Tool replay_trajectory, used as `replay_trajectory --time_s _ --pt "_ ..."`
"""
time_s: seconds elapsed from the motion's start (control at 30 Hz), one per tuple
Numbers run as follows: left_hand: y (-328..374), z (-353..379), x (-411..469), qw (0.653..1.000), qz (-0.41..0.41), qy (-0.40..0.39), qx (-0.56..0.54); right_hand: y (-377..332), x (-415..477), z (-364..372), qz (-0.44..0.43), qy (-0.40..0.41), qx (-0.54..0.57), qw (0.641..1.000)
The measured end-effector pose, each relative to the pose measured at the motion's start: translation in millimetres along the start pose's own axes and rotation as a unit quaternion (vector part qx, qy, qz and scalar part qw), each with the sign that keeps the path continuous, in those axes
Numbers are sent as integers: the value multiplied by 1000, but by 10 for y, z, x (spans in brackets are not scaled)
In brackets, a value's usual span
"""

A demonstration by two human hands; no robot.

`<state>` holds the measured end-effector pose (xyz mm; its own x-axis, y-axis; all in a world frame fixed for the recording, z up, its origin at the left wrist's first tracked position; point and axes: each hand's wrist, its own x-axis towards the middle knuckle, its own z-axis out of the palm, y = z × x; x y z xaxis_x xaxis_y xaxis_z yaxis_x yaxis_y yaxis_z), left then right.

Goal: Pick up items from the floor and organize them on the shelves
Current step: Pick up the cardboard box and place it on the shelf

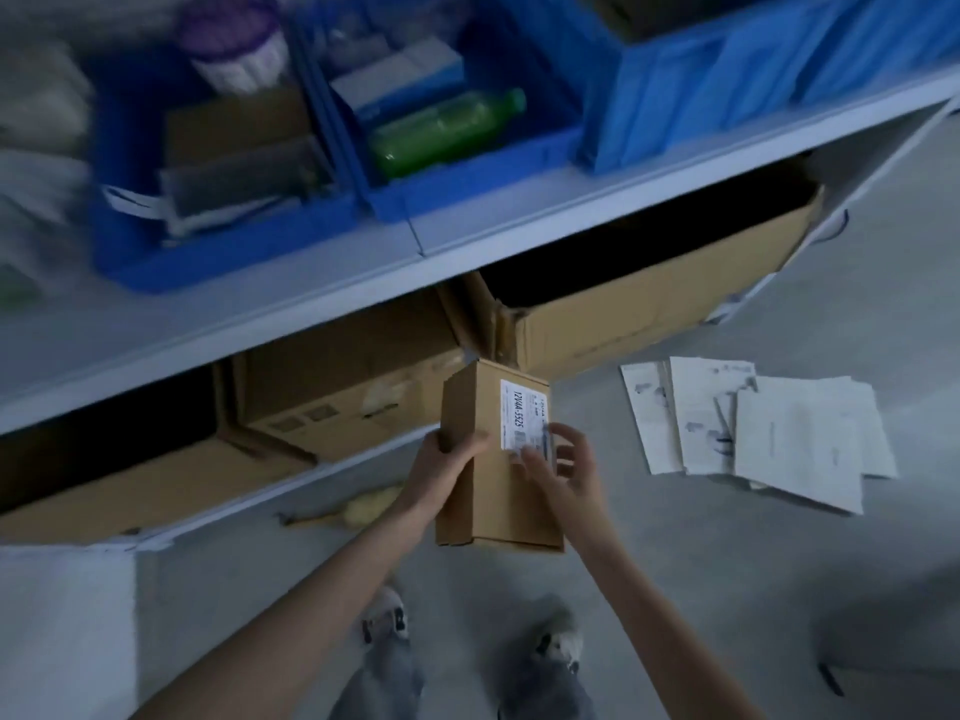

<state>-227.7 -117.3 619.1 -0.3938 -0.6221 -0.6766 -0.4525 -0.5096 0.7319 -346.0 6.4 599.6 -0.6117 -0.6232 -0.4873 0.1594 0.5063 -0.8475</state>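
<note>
Box in hand: a small brown cardboard box [496, 459] with a white printed label [523, 415] on its top face, held up in the middle of the frame, above the floor [727, 574] and in front of the lower shelf.

Left hand: my left hand [449, 459] wraps the box's left edge, thumb on top, fingers hidden underneath; it carries the load.

Right hand: my right hand [563, 467] sits at the right side, fingers spread loosely over the label's lower corner, touching more than clamping.

How it will handle: I judge it light, since one hand bears it with no visible strain. The cardboard looks stiff and flat-sided, matte, not slippery. The near end flap looks slightly lifted, so I'd avoid gripping there.

Where to hold: across the two long side faces, mid-length, palms opposing.

Shelf above: the white shelf board [467, 252] crosses the frame; on it stand blue bins [467, 184], one with a green bottle [447, 132] lying in it.

Below the shelf: open cardboard cartons [649, 304] in the middle and right, another at lower left.

Still on the floor: white paper sheets [753, 433] at right, overlapping; a pale yellowish thing [371, 504] near the shelf edge, too blurred to name.

Risk: the box could tip if my right hand lets go early.
</note>
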Motion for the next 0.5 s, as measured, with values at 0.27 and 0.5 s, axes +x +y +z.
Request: replay_trajectory --time_s 0.27,0.5 --pt "631 -1687 -1144 993 51 25 -106 -1581 -613 1177 47 -198 101 974" --pt "720 -3525 -1209 982 75 62 -163 -2304 -834 2979 37 -174 107 978"
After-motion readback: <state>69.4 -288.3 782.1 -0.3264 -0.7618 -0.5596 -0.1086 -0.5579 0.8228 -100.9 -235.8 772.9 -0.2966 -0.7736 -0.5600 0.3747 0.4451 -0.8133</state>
